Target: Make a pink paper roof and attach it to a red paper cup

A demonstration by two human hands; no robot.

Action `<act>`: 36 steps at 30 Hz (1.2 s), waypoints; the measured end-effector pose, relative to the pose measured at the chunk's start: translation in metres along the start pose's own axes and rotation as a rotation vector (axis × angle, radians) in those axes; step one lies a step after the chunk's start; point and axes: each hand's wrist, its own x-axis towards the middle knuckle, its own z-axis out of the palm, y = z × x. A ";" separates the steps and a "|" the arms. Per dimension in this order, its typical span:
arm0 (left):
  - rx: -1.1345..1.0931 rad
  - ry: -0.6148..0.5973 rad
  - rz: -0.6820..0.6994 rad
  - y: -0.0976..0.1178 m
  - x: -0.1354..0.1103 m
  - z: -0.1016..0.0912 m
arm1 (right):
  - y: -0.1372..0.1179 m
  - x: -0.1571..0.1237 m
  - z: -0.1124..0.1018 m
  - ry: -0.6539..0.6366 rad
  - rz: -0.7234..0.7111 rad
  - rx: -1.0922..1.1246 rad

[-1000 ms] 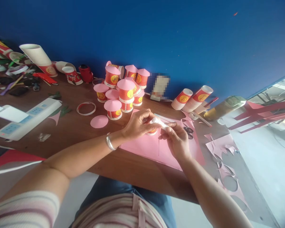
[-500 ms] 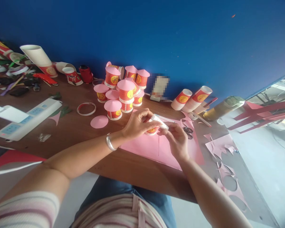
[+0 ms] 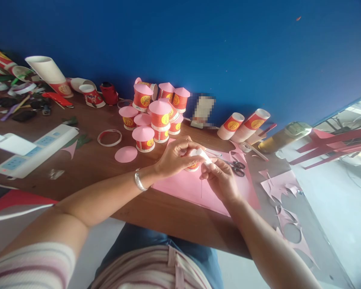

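My left hand, with a silver bracelet at its wrist, curls closed around a short red paper cup with a yellow print. The thumb lies across the front of this cup and hides part of it. A short white tube that looks like a glue stick is pinched in my right hand. Its upper end is at the cup's rim; whether they touch I cannot tell. Beneath both hands lies a pink paper sheet. Black-handled scissors rest just right of my right hand.
Several red cups with pink cone tops stand behind my left hand. A pink paper disc and a cardboard ring lie leftward. There are stacked paper cups, pink offcuts and a power strip.
The glue stick has tilted more upright and turned in my right hand. My right hand has shifted slightly, uncovering more of the scissors. My left hand stays almost in place.
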 end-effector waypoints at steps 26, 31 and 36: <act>-0.073 -0.034 -0.074 0.003 0.003 -0.001 | 0.004 0.002 -0.007 0.008 0.019 -0.049; -0.015 -0.005 -0.012 0.003 0.004 -0.002 | 0.003 0.002 -0.005 0.021 0.022 -0.055; 0.147 0.032 0.163 0.005 0.006 -0.004 | 0.004 0.002 -0.004 0.045 0.031 -0.041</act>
